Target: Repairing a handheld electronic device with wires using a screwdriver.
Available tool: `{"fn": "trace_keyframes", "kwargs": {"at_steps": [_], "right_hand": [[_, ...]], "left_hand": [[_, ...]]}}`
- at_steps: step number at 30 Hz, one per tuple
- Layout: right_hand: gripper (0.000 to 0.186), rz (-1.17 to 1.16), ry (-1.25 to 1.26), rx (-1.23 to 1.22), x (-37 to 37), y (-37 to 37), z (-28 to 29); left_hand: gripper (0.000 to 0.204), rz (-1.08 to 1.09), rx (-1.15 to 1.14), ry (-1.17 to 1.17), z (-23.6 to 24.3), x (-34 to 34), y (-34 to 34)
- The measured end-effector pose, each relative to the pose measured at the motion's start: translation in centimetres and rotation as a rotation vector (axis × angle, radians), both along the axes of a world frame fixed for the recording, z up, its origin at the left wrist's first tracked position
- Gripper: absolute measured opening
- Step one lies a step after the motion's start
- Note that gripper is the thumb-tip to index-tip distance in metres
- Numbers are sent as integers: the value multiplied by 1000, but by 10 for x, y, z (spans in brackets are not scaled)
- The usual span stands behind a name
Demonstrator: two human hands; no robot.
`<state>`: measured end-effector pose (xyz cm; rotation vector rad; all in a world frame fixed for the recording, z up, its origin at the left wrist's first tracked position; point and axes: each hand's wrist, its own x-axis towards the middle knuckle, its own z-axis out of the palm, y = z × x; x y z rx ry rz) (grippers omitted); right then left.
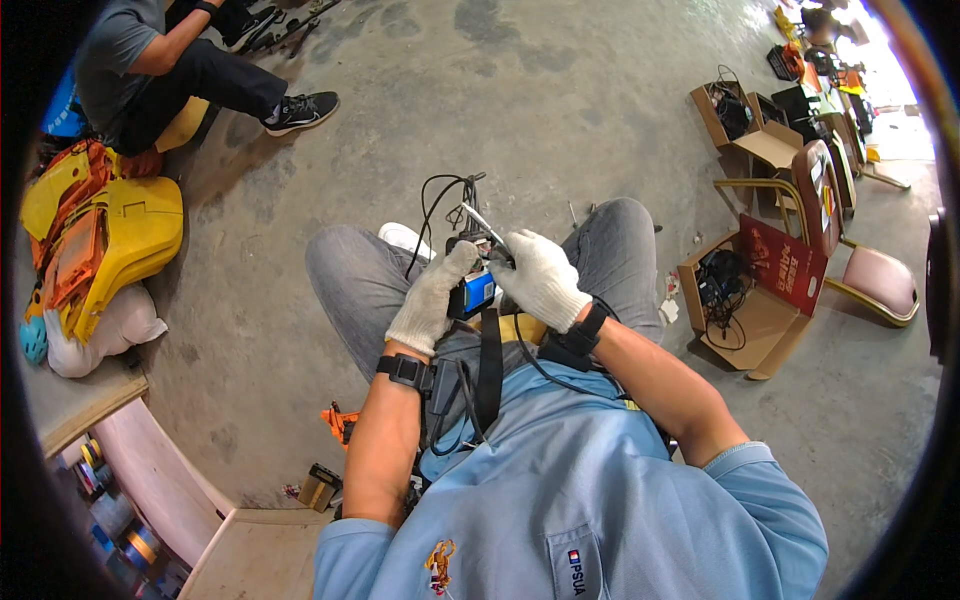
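Observation:
Both hands wear white knitted gloves and meet over my lap. My left hand is closed on a small dark box-shaped device with a bright blue label. Close beside it, my right hand grips a slim silver-grey tool, whose pale end points up and to the left; its exact kind I cannot make out. Black cables loop forward from the device between my knees. Parts of the device and most of the fingertips are hidden behind the gloves.
At the left, yellow and orange plastic panels lie near a seated person. Cardboard boxes with black cables stand to the right, beside a brown chair. A wooden shelf with coloured spools is at lower left.

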<state>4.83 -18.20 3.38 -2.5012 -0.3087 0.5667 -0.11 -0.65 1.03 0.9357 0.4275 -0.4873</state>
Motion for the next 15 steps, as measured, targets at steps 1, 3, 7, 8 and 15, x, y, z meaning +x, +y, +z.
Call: {"fn": "trace_keyframes", "kwargs": {"at_steps": [1,3,7,8,15], "right_hand": [[25,3,-2,-10,0,1,-1],[25,4,-10,-3,-1,2,-1],[24,-11,-4,9,-1,3,-2],[24,-9,-4,19,-1,3,-1],[30,-34,75,114,4,-6,-3]], "left_hand": [[58,0,-22,-22,0,0,0],[58,11,1,1,0,0,-1],[60,-5,-13,-15,-1,1,1],[60,-1,-5,-5,-1,1,1],[61,21,-33,2,0,2,1]]}}
